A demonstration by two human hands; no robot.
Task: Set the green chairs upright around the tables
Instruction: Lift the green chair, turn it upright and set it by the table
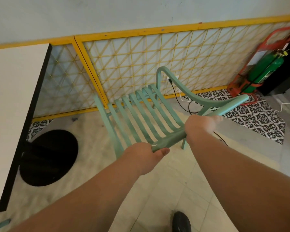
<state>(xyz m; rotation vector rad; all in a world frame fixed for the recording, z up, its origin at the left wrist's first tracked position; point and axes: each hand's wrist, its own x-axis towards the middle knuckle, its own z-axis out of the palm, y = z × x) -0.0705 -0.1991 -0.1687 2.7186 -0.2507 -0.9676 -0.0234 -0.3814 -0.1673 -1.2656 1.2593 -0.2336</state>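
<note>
- I see L hand (146, 156) & R hand (200, 127), both curled tight on top rail of mint-green slatted metal chair (170, 139).
- White-topped, black-edged table (15, 97) at 9 o'clock.

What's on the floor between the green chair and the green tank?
In the head view, cables lie by patterned tiles between the chair and tank.

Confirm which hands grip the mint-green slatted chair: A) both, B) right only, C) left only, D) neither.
A: the left hand and the right hand each curl round the near rail of the mint-green slatted chair, with a stretch of bare rail between them.
</note>
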